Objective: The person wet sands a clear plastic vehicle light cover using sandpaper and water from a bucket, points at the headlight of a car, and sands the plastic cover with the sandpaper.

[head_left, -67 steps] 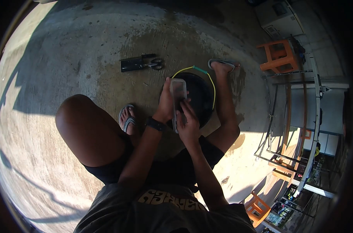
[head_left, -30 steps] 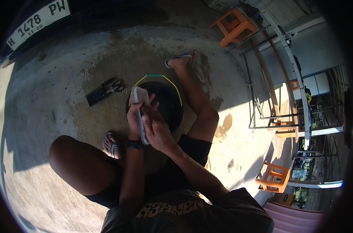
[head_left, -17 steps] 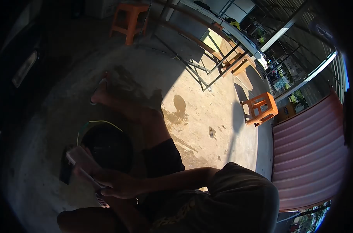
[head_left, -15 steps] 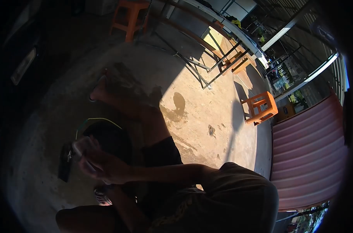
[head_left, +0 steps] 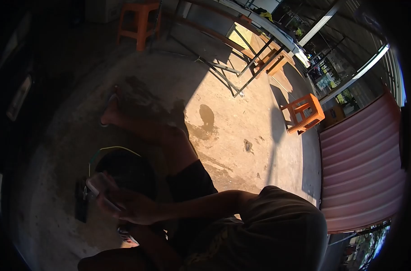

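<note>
My right hand (head_left: 135,207) is closed around a pale, shiny slab that looks like a smartphone (head_left: 99,184), held low in deep shade in front of my body. Fingertips show dimly at its far edge. Below the right wrist a forearm (head_left: 152,241) rises toward the same spot, seemingly my left; its hand is hidden or too dark to make out. Just past the slab sits a dark round tub (head_left: 128,166), with a thin yellow and green arc (head_left: 117,147) along its far side. A flat black object (head_left: 81,203) lies on the floor beside the slab.
My bent leg (head_left: 180,147) stretches across the shaded concrete floor. One orange stool (head_left: 140,27) stands in shadow, another orange stool (head_left: 305,114) in sunlight. A metal-framed table (head_left: 277,34) is at the back, and a pink corrugated panel (head_left: 361,167) at the right.
The hand and slab sit slightly lower and further right in view. The whole scene has shifted a little with my head. The grip looks the same.
</note>
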Demonstrator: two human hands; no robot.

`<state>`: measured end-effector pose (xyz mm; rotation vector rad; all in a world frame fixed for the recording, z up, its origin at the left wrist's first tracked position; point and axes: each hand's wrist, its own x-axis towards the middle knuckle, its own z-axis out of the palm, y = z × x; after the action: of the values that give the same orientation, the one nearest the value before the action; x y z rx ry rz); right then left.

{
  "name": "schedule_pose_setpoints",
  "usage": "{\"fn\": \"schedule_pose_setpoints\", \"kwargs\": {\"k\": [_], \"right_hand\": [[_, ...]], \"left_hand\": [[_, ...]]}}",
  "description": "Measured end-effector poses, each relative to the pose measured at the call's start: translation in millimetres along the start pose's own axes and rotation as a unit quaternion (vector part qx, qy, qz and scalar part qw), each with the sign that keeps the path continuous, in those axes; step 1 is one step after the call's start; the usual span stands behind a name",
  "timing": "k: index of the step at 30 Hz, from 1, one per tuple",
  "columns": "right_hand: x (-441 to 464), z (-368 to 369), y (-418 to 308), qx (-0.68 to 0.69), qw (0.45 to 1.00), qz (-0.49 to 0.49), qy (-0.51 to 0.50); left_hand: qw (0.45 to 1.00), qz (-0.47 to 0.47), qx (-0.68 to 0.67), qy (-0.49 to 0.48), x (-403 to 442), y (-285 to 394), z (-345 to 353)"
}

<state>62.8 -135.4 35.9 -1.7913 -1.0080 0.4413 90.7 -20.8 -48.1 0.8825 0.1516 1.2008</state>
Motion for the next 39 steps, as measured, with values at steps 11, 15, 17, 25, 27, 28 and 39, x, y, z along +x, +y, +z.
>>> {"fn": "schedule_pose_setpoints", "kwargs": {"k": [11,15,17,25,27,28,39], "right_hand": [[2,-25,13,-0.198,0.971,-0.134,-0.008],[-13,-29,-11,-0.170,0.967,-0.180,0.055],[6,-19,-2,-0.128,0.979,-0.156,0.019],[-8,-28,-4,-0.108,0.975,-0.195,-0.014],[6,-29,-1,-0.037,0.988,-0.147,-0.020],[-3,-44,-24,-0.038,0.981,-0.189,-0.031],[37,-7,-20,-0.085,0.981,-0.155,-0.083]], "left_hand": [[0.998,-0.019,-0.019,-0.057,-9,14,0],[0.991,-0.085,-0.074,-0.066,2,19,-4],[0.976,-0.173,-0.117,-0.053,4,33,-8],[0.899,-0.354,-0.254,-0.047,8,77,-6],[0.900,-0.350,-0.254,-0.051,12,79,-2],[0.902,-0.344,-0.255,-0.054,20,78,-3],[0.914,-0.294,-0.271,0.068,26,55,-38]]}}
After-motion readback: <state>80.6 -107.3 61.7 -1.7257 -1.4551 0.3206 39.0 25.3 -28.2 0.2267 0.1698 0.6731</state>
